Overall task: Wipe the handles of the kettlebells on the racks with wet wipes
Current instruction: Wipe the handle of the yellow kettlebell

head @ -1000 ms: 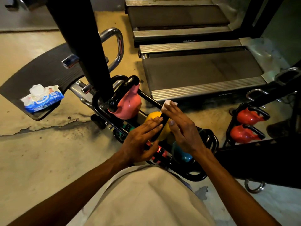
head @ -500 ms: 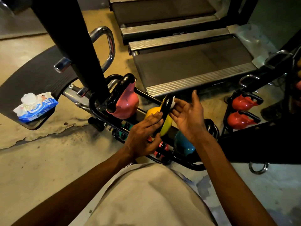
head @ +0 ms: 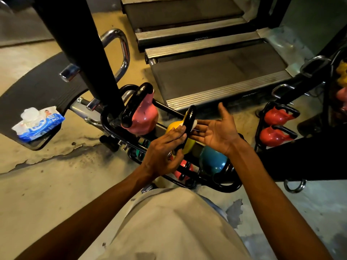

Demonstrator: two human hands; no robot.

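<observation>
Yellow kettlebell (head: 187,145), mid-rack: black handle (head: 190,119) sandwiched by wet wipe (head: 194,125). Left hand (head: 163,154) fingers flat, steadying; right hand (head: 216,132) spread, palm-up, pressing wipe for rubbing.

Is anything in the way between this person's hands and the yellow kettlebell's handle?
Nothing visible. The left hand and right hand are already at the yellow kettlebell's black handle, one on each side, with a white wipe against it.

Wipe (head: 194,124) mostly hidden behind yellow kettlebell handle (head: 190,119), lower-rack kettlebells (head: 183,170) obscured, wipes-pack label (head: 40,124) unreadable
</observation>
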